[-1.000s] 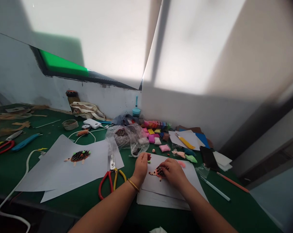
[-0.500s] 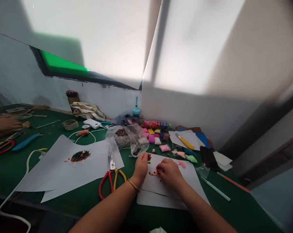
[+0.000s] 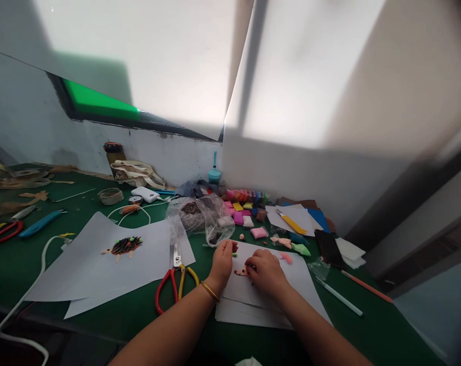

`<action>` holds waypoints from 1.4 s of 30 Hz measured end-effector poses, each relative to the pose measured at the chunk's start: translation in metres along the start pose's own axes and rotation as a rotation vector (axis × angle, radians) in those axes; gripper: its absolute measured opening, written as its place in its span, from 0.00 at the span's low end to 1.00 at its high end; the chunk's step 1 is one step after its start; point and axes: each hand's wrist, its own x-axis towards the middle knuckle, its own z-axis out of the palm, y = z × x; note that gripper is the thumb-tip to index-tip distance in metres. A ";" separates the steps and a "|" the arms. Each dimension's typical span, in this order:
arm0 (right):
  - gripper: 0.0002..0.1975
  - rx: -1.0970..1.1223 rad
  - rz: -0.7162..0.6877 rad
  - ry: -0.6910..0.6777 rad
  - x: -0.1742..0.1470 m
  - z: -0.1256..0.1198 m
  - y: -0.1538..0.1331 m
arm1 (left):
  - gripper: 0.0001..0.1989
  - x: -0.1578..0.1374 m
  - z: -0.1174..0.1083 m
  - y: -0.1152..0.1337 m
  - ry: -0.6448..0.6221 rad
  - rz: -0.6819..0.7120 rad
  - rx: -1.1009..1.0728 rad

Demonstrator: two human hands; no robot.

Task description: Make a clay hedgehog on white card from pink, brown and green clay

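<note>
On the stacked white paper (image 3: 261, 311) lies a small pink clay figure (image 3: 239, 273) with dark spots, partly covered by my right hand. The fingers of my right hand (image 3: 268, 273) are bent and pinched together at the figure's right side, and their tips are hidden. My left hand (image 3: 222, 264) rests on its edge at the paper's left side, fingers pressed together; whatever is in them does not show. Beside its fingertips is a bit of green clay (image 3: 234, 254). A curved pink clay piece (image 3: 286, 258) lies right of my right hand.
Red and yellow-handled scissors (image 3: 177, 277) lie left of my forearm. A hedgehog-like figure (image 3: 124, 246) sits on paper further left. Behind are a clear plastic bag (image 3: 198, 216), clay packets (image 3: 259, 232) and a yellow cutter (image 3: 291, 221). A white pen (image 3: 339, 296) lies right.
My right hand has barely shifted at the figure, and my left hand stays in place. At the far left, another person's hand has moved and is now blurred.
</note>
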 end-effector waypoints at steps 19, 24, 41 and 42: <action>0.10 0.143 0.050 0.057 -0.002 -0.004 0.020 | 0.16 -0.003 0.000 0.004 -0.009 -0.014 0.003; 0.11 0.143 0.057 0.039 -0.003 -0.004 0.018 | 0.17 -0.003 0.000 0.003 0.003 -0.015 -0.009; 0.08 0.138 0.041 0.034 -0.002 -0.003 0.018 | 0.16 -0.003 0.000 0.002 -0.010 0.007 0.014; 0.08 0.138 0.039 0.035 -0.002 -0.003 0.017 | 0.16 -0.003 0.000 0.002 -0.013 0.010 0.016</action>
